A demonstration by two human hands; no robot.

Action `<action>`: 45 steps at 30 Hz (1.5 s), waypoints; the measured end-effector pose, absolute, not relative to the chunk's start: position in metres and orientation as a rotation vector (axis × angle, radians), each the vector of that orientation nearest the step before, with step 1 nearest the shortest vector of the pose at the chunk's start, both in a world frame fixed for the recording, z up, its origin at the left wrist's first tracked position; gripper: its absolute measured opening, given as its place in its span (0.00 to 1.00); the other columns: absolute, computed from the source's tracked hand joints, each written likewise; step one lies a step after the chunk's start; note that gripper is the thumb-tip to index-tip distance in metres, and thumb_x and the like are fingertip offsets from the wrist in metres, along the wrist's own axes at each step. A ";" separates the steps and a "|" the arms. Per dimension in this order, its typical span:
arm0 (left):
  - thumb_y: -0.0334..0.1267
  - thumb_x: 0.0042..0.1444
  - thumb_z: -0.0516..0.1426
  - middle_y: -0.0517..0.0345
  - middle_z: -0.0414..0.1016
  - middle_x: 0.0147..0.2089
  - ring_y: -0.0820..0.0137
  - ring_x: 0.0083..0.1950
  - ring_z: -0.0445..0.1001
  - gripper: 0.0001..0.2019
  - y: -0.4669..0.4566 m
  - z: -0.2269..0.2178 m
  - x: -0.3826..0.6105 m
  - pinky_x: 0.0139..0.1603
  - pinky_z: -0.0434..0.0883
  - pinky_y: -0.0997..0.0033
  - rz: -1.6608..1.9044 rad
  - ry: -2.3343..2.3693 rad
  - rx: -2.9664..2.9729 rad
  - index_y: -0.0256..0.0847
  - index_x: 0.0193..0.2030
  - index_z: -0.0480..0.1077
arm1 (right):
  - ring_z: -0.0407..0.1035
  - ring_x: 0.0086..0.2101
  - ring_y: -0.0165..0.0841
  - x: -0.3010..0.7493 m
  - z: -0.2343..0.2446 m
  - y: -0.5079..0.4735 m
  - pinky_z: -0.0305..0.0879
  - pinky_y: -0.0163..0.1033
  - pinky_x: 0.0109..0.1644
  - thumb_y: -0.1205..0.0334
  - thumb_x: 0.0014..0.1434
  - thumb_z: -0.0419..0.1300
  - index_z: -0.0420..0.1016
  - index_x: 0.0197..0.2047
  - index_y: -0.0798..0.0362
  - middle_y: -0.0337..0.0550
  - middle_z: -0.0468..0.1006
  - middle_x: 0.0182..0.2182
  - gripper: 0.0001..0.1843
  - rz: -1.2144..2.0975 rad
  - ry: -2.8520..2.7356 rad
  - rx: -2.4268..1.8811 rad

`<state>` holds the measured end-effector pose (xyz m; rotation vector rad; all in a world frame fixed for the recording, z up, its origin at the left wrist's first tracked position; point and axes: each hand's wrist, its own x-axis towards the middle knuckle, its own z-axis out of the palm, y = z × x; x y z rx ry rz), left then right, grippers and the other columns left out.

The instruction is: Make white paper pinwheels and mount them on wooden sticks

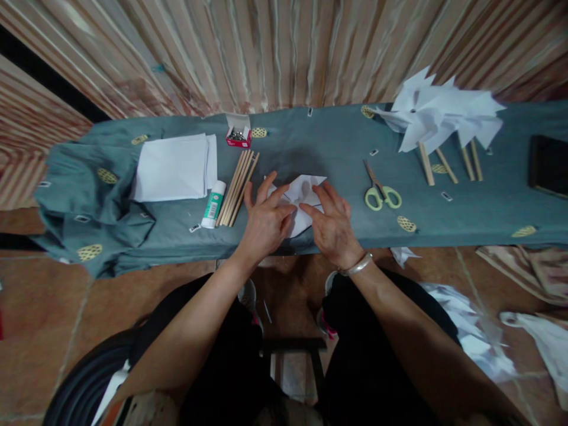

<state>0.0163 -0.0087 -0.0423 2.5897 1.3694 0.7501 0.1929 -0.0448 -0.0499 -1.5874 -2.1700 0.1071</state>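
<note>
Your left hand (266, 225) and right hand (333, 228) flank the paper (306, 188) at 9 and 3 o'clock, seemingly steadying its folds | fingers bent, partly spread; you can't tell whether either pinches | paper: white, creased, points flaring, on the cloth (337, 148) | sticks (235, 189) at 9, scissors (377, 186) at 3, apparently for easy reach

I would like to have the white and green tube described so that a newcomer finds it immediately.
On the long cloth-covered table, find the thin wooden sticks left of the person's left hand. Just left of them lies the tube, shorter and thicker than any stick, with a green label.
</note>
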 end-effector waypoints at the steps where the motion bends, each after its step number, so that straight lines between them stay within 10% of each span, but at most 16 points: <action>1: 0.35 0.60 0.55 0.55 0.70 0.62 0.54 0.73 0.49 0.09 -0.009 -0.042 0.016 0.70 0.35 0.37 0.739 1.369 2.585 0.45 0.39 0.78 | 0.47 0.67 0.48 0.192 -0.050 -0.045 0.53 0.59 0.62 0.71 0.63 0.47 0.74 0.55 0.50 0.51 0.61 0.65 0.23 0.102 -2.181 -1.593; 45: 0.36 0.63 0.52 0.54 0.72 0.61 0.56 0.74 0.49 0.10 -0.008 -0.044 0.022 0.71 0.33 0.38 0.719 1.364 2.546 0.44 0.40 0.76 | 0.45 0.68 0.46 0.181 -0.053 -0.041 0.51 0.57 0.63 0.70 0.63 0.46 0.72 0.56 0.49 0.49 0.62 0.65 0.22 0.090 -2.205 -1.587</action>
